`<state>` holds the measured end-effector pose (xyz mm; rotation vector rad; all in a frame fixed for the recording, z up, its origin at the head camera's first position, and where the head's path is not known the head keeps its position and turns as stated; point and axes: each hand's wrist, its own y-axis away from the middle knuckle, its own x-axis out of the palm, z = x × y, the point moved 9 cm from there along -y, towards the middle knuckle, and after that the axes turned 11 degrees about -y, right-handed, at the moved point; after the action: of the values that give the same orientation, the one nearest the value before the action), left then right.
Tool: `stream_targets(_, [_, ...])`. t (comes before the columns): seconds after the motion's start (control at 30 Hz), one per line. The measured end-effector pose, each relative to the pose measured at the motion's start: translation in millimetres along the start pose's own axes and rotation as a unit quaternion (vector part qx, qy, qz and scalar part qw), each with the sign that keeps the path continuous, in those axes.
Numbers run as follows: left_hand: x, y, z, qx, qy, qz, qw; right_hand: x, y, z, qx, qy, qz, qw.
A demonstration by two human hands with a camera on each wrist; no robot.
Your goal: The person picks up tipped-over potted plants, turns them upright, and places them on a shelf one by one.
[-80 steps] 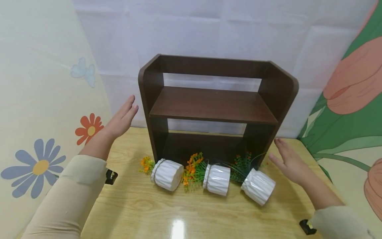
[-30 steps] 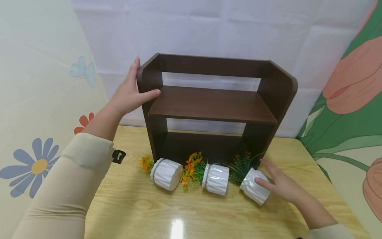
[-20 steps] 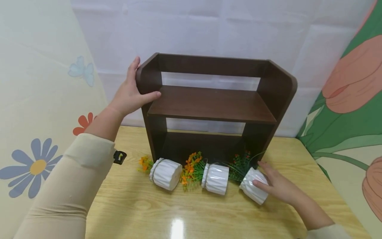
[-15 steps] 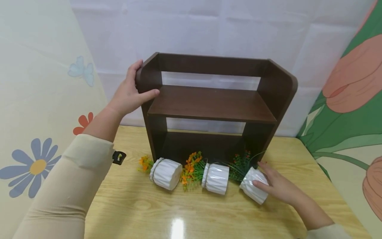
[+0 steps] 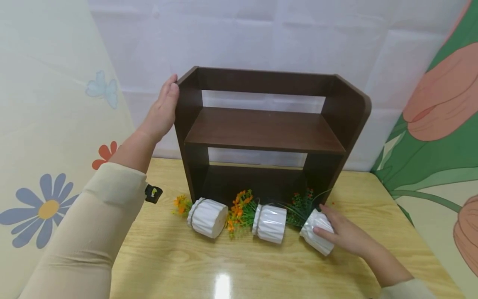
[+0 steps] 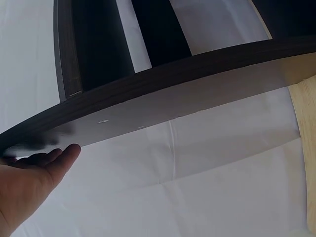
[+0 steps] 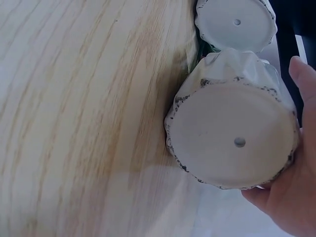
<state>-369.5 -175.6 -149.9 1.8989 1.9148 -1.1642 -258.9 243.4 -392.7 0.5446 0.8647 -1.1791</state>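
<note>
A dark brown two-tier shelf (image 5: 265, 131) stands at the back of the wooden table (image 5: 239, 265). My left hand (image 5: 162, 109) lies flat against the outside of its left side panel (image 6: 173, 98), fingers (image 6: 54, 158) straight. Three white ribbed pots with artificial plants lie on their sides in front of the shelf. My right hand (image 5: 337, 234) grips the right pot (image 5: 315, 232), thumb on the near side and fingers over the top. In the right wrist view the pot's base (image 7: 232, 133) faces the camera, with my right hand (image 7: 291, 197) cupped round it.
The left pot (image 5: 208, 218) with orange flowers and the middle pot (image 5: 270, 224) lie close together; the middle pot (image 7: 236, 22) nearly touches the held one. Flower-printed panels wall in both sides and a white sheet hangs behind. The table's near half is bare wood.
My left thumb has come off the shelf's front edge and the hand now lies flat on the side panel. My right hand has moved onto the right pot and curled round it.
</note>
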Motion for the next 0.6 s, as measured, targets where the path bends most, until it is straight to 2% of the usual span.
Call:
stream_targets(0.27, [0.3,-6.6,1.8,-0.027,0.001,0.016,0.9995,1.2,-2.0,2.7,-0.006,0.008,0.001,1.0])
stream_targets(0.6, [0.0,-7.1,2.5,-0.028,0.012,0.013,0.9995,2.0,-4.6,8.7,-0.011,0.034,0.007,0.999])
